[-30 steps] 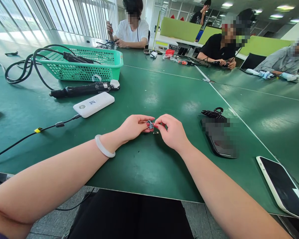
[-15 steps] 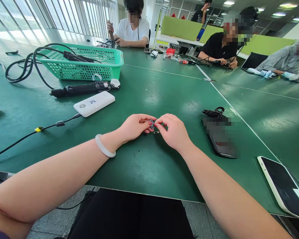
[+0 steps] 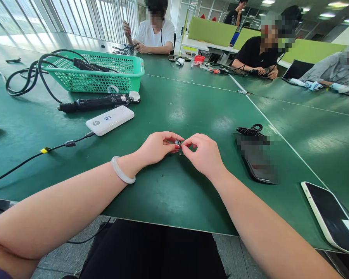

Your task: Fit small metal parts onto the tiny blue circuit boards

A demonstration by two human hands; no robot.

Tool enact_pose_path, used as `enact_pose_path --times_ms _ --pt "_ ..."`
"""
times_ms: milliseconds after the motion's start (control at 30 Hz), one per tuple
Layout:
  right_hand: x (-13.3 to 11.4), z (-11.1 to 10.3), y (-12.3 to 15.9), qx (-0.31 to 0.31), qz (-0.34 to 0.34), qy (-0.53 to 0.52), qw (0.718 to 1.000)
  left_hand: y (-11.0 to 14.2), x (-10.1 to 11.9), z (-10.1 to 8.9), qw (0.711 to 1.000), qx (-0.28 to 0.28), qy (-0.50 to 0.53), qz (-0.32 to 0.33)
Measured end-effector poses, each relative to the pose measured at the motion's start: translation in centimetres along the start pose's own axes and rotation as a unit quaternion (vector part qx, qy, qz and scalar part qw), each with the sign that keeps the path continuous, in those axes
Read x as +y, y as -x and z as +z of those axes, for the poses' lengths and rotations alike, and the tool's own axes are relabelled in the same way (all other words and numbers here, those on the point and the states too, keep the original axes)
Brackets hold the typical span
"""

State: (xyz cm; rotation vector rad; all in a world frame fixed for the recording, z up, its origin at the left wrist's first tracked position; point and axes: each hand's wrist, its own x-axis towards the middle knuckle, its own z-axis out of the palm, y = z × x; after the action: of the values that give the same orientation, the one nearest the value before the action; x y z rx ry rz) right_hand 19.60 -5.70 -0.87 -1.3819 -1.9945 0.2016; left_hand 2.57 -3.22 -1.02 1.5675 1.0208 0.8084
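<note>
My left hand (image 3: 157, 148), with a pale bangle (image 3: 122, 170) on its wrist, pinches a small dark, metallic-looking part (image 3: 177, 142) between thumb and fingers. The part is too small to name. My right hand (image 3: 203, 153) meets it from the right, its thumb and index finger pinched together at the part's edge. Whether those fingertips hold a separate piece is hidden. Just below the fingertips a tiny light-coloured metal piece (image 3: 182, 154) shows, partly covered by my right hand. Both hands hover close over the green table (image 3: 165, 193).
A black electric screwdriver (image 3: 99, 102) and a white power bank (image 3: 110, 120) lie at left, before a green basket (image 3: 104, 83) with cables. At right are a black phone (image 3: 260, 166), a black hair clip (image 3: 250, 131) and a white-edged phone (image 3: 331, 217). Several people sit across the table.
The small part has turned slightly between my fingers. My right fingertips have shifted a little and cover more of the tiny metal piece. Everything else stays in place.
</note>
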Motion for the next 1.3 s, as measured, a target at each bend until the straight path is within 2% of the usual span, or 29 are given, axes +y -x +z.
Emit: enact_pose_path --times_ms 100,233,500,600,867,1067,1133,1167,1233,1300 --pt "-0.1 0.1 0.1 0.008 0.017 -0.018 1.000 0.0 0.1 0.1 1.000 0.003 0.014 -0.017" --pt "-0.3 0.2 0.2 0.028 0.057 -0.092 0.994 0.0 0.4 0.3 0.994 0.005 0.101 -0.048" --pt "-1.0 0.4 0.3 0.050 0.104 -0.225 0.968 0.2 0.4 0.3 0.965 -0.045 0.243 -0.088" --pt "-0.5 0.7 0.1 0.041 0.140 -0.268 0.952 0.1 0.3 0.3 0.960 -0.050 0.261 -0.089" --pt "-0.2 1.1 0.0 -0.014 0.219 -0.421 0.880 0.2 0.4 0.3 0.961 -0.042 0.258 -0.094" --pt "0.0 1.0 -0.3 -0.003 0.243 -0.443 0.863 0.3 0.7 0.5 0.960 -0.040 0.257 -0.103" --pt "0.4 0.9 -0.4 0.012 0.242 -0.428 0.871 0.1 0.7 0.3 0.956 -0.017 0.271 -0.110" --pt "0.6 0.9 -0.4 0.017 0.236 -0.406 0.883 0.0 0.7 0.2 0.953 0.004 0.282 -0.111" --pt "0.8 0.8 -0.3 0.013 0.204 -0.329 0.922 -0.2 0.5 -0.1 0.946 0.055 0.302 -0.105" --pt "0.8 1.0 -0.1 -0.019 0.148 -0.225 0.963 -0.4 0.3 -0.4 0.942 0.098 0.306 -0.099"
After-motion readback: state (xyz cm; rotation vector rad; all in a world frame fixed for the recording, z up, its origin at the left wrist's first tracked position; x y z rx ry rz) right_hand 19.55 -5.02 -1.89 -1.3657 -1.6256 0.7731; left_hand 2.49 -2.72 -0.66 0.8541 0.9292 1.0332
